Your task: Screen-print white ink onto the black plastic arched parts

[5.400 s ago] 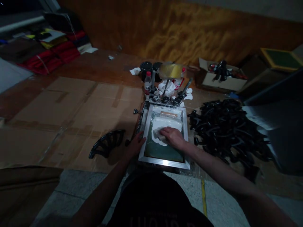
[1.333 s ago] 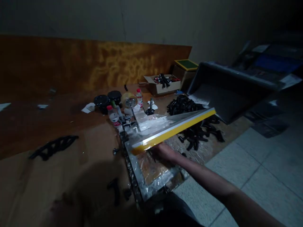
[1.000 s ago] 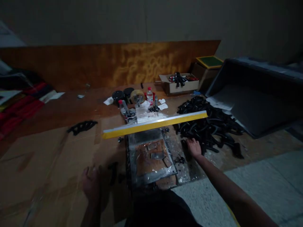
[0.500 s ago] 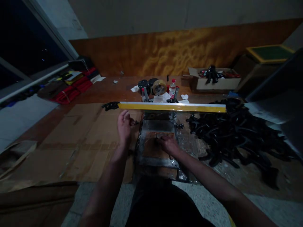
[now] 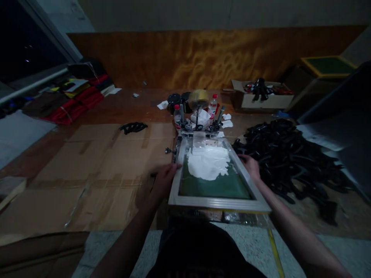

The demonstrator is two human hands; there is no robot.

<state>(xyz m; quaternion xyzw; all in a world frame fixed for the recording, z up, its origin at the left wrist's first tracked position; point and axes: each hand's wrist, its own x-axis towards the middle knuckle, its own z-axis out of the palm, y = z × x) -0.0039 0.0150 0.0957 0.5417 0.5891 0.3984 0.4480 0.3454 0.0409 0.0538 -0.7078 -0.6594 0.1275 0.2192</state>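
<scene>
A metal-framed silkscreen (image 5: 217, 204) lies nearly flat on the hinged press in front of me. Its green mesh (image 5: 214, 188) carries a thick patch of white ink (image 5: 207, 162) in the far half. My left hand (image 5: 165, 179) grips the frame's left rail near the middle. My right hand (image 5: 251, 168) holds the right rail, with its fingers curled over the edge. The printing bed beneath the screen is hidden. Metal hinge clamps (image 5: 197, 129) hold the far end of the frame.
Beyond the clamps stand a tape roll (image 5: 198, 98), a plastic bottle (image 5: 213, 106), black ink tins (image 5: 174, 99) and white rags (image 5: 199, 119). A heap of black plastic parts (image 5: 286, 154) lies to the right. Flattened cardboard (image 5: 87, 170) covers the left. A cardboard box (image 5: 261, 98) stands at the back.
The screen frame has swung down from its raised, edge-on position and now covers the printing bed. Both hands have moved from the bed area onto the frame's side rails.
</scene>
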